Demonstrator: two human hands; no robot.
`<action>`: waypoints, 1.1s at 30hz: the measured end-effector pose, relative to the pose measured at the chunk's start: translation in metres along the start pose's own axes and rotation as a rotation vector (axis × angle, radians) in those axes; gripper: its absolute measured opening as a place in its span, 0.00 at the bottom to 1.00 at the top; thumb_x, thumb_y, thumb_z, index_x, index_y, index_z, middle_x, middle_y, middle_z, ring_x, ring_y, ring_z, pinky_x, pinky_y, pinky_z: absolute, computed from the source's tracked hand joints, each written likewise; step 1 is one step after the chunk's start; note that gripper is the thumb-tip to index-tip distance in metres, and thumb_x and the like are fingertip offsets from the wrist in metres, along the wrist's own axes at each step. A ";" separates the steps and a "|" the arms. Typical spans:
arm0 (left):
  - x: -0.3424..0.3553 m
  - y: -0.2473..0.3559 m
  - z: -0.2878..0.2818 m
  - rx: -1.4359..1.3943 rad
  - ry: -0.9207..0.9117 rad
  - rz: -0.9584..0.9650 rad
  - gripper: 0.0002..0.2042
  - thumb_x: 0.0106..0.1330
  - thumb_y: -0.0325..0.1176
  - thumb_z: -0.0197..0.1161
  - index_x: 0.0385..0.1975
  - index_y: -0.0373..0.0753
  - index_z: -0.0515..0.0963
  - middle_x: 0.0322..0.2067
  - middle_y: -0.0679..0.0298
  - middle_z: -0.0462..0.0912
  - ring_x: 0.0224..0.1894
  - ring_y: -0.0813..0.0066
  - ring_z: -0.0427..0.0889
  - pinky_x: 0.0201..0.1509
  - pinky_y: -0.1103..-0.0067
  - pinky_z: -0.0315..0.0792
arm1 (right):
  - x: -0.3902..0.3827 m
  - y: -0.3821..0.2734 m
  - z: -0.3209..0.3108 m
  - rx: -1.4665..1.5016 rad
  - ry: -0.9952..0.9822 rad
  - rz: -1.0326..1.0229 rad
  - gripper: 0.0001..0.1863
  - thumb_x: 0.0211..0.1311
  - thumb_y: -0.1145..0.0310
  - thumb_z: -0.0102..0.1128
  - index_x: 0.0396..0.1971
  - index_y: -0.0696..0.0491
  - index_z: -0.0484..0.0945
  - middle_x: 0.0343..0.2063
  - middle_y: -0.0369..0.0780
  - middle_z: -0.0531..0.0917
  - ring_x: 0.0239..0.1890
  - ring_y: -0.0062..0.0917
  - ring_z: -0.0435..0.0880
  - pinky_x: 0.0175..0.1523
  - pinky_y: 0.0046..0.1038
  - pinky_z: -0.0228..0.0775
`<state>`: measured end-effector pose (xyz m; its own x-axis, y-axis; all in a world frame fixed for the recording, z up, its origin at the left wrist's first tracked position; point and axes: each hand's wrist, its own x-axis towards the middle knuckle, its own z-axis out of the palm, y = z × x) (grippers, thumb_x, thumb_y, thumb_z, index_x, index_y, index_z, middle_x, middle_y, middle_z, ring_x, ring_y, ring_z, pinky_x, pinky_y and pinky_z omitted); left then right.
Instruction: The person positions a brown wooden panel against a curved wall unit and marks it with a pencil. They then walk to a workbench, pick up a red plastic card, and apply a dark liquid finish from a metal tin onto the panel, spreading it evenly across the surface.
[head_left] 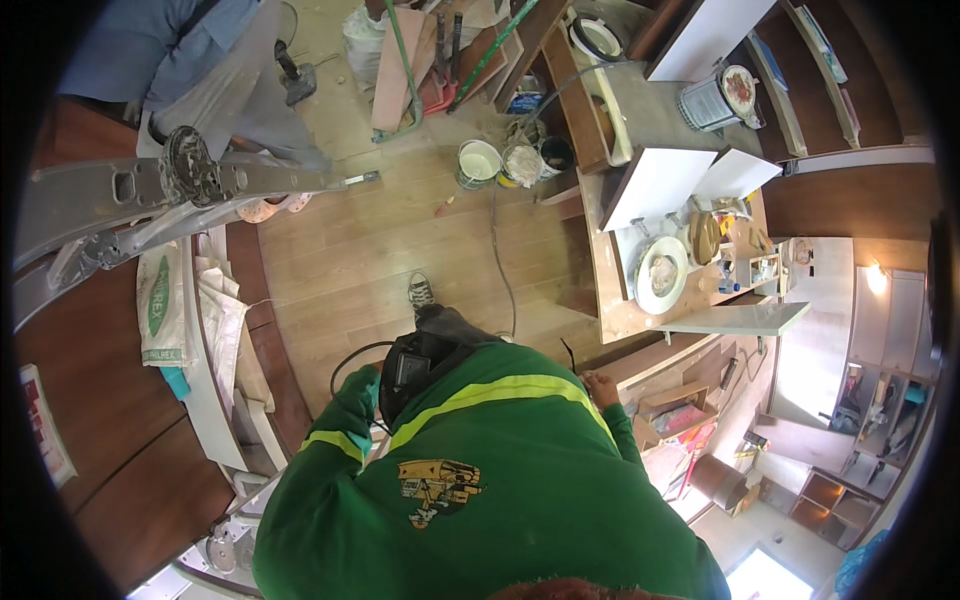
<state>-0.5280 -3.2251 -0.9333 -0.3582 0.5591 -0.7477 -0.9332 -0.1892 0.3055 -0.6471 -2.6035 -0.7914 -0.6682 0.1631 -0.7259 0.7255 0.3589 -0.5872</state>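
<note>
- I see the wearer's green top (540, 440), with a lime stripe, filling the view around 6 o'clock; a sneaker (421, 291) shows near the middle, toward 9, on the wood-look floor (370, 240).
- The black bag (432, 352) sits against the front of the top, just off the middle toward 7 o'clock, a dark cable (343, 362) looping out on its left.
- The left hand (376, 372) is at 8 o'clock, right beside that bag and mostly hidden; I cannot tell whether it is open or gripping anything.
- The right hand (601, 388) is at 4 o'clock, fingers seemingly curled, near a wooden edge (640, 364). A thin dark strip (567, 352) shows close by; from here I cannot tell whether the hand holds it.
- Toward 12 o'clock, an open bucket of pale stuff (479, 161) stands among other containers on the floor.
- Over at 3 o'clock, a round white lid (661, 275) with a pale lump on it lies on a cluttered worktop (612, 300); white panels (655, 188) stand tilted at 2.
- At 10 o'clock there's a metal ladder (120, 195), and another person in grey-blue clothes (205, 55) beyond it.
- A white and green sack (163, 310) hangs or leans at 9 o'clock.
</note>
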 end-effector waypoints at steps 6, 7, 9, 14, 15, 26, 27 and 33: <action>0.009 0.032 -0.016 0.022 0.019 -0.021 0.33 0.73 0.53 0.66 0.76 0.61 0.66 0.70 0.62 0.75 0.68 0.57 0.77 0.70 0.50 0.68 | 0.001 0.020 0.004 -0.135 0.003 -0.045 0.16 0.70 0.60 0.65 0.45 0.59 0.87 0.30 0.38 0.88 0.26 0.24 0.85 0.31 0.28 0.79; 0.004 0.033 -0.023 0.021 0.043 -0.038 0.33 0.73 0.53 0.67 0.76 0.61 0.66 0.70 0.62 0.75 0.68 0.56 0.77 0.71 0.50 0.68 | -0.009 0.011 0.010 -0.204 -0.014 -0.025 0.16 0.70 0.60 0.64 0.43 0.59 0.87 0.31 0.39 0.88 0.27 0.24 0.85 0.31 0.29 0.79; -0.002 0.037 -0.036 0.027 0.099 -0.087 0.33 0.72 0.53 0.67 0.77 0.61 0.65 0.71 0.61 0.74 0.69 0.56 0.77 0.71 0.49 0.67 | -0.029 0.008 0.007 -0.271 -0.035 -0.011 0.16 0.70 0.60 0.64 0.41 0.59 0.87 0.32 0.39 0.88 0.28 0.24 0.86 0.32 0.29 0.79; -0.027 0.098 -0.100 0.123 0.223 -0.098 0.46 0.66 0.63 0.70 0.81 0.60 0.55 0.78 0.59 0.62 0.74 0.54 0.69 0.72 0.47 0.66 | -0.024 0.002 0.007 -0.199 0.000 0.082 0.15 0.70 0.59 0.65 0.42 0.57 0.86 0.31 0.39 0.88 0.27 0.24 0.85 0.29 0.29 0.77; -0.020 0.125 -0.102 0.171 0.239 -0.109 0.46 0.66 0.63 0.70 0.81 0.58 0.56 0.78 0.58 0.62 0.75 0.54 0.69 0.73 0.48 0.66 | -0.015 0.018 -0.007 -0.222 0.020 0.020 0.15 0.71 0.58 0.65 0.41 0.57 0.86 0.29 0.38 0.87 0.27 0.24 0.85 0.30 0.29 0.77; 0.069 0.387 -0.017 1.050 0.200 -0.077 0.48 0.67 0.65 0.68 0.81 0.46 0.57 0.75 0.51 0.66 0.75 0.52 0.68 0.75 0.64 0.67 | 0.155 -0.244 0.062 -0.346 -0.073 -0.463 0.20 0.72 0.56 0.63 0.45 0.60 0.84 0.34 0.49 0.86 0.36 0.39 0.86 0.45 0.38 0.78; 0.077 0.392 -0.007 1.066 0.188 -0.080 0.48 0.67 0.65 0.68 0.81 0.46 0.57 0.75 0.51 0.67 0.75 0.52 0.69 0.75 0.64 0.67 | 0.180 -0.275 0.077 -0.354 -0.136 -0.451 0.19 0.72 0.57 0.62 0.47 0.59 0.85 0.38 0.52 0.87 0.41 0.44 0.88 0.49 0.41 0.78; 0.131 0.386 0.050 0.975 0.360 0.061 0.46 0.67 0.64 0.69 0.77 0.39 0.65 0.72 0.46 0.69 0.72 0.48 0.70 0.76 0.61 0.66 | 0.403 -0.326 0.156 -0.395 -0.034 -0.334 0.21 0.72 0.58 0.56 0.55 0.59 0.79 0.50 0.59 0.84 0.54 0.57 0.83 0.60 0.49 0.75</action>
<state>-0.9336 -3.1842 -0.8840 -0.5414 0.2662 -0.7975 -0.5416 0.6152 0.5730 -1.1269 -2.7985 -0.9483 -0.8421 -0.0470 -0.5372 0.3520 0.7069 -0.6135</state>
